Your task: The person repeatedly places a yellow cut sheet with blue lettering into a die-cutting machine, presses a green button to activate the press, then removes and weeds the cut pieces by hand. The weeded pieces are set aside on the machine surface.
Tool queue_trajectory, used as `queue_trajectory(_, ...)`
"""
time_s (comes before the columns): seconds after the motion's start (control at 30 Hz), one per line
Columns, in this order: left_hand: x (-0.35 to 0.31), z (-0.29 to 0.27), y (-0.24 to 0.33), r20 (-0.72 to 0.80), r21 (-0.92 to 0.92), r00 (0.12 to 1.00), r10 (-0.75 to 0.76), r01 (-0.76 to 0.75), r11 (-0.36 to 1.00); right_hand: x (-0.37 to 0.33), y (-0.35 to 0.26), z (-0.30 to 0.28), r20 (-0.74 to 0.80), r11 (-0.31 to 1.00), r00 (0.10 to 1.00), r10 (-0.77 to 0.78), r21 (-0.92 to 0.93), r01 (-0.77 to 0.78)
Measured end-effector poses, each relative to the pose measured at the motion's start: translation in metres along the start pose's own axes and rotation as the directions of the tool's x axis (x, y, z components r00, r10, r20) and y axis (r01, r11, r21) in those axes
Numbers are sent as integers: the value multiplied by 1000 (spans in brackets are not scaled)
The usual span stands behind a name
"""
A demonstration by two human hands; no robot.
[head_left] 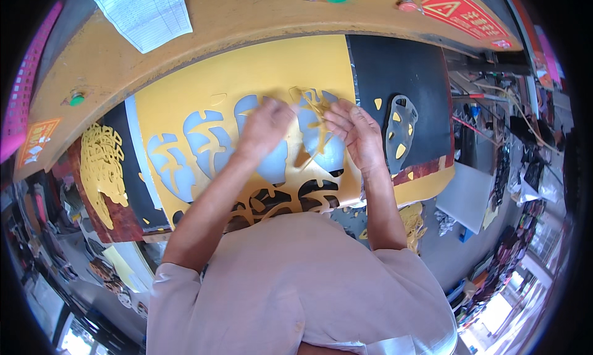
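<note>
A yellow sheet (185, 83) with rows of curved cut-out openings lies on the work surface. Pale blue shows through the upper openings, dark through the nearer ones. Over the sheet's middle, my left hand (270, 126) looks curled, but motion smears its fingers and hides whatever may be in them. My right hand (361, 136), to its right, pinches a thin, branching yellow cut piece (320, 117) that hangs above one opening. On the black board right of that hand lies a dark, sole-shaped cutting die (400, 133) with small yellow scraps inside it.
A heap of yellow cut pieces (102, 160) lies at the left end. Across the far side runs a tan machine beam (247, 31) with green buttons, a red button (407, 5) and a warning label. A paper sheet (145, 12) hangs there. More yellow offcuts (412, 222) lie low at right.
</note>
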State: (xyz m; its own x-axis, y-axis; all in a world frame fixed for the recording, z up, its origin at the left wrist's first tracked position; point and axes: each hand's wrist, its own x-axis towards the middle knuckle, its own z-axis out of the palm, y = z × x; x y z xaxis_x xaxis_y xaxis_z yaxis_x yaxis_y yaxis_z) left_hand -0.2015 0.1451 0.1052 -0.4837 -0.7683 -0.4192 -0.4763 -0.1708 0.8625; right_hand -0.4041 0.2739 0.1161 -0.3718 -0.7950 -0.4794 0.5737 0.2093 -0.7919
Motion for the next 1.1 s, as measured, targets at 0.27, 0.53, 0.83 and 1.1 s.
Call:
queue_trajectory(0.27,-39,47,4,420,-372,896,-145,316,873,-26,15,-22,-304,968,919,-250,-41,249)
queue_trajectory(0.53,-46,47,-28,446,-563,880,-162,417,713,-64,45,-17,-173,924,984,-45,-381,-24)
queue_trajectory(0.83,-15,20,-12,407,-686,906,-116,387,616,-96,31,-2,381,946,911,160,-323,-31)
queue_trajectory(1.1,52,23,10,144,-246,973,-182,214,945,-84,4,21,540,747,761,358,-655,114)
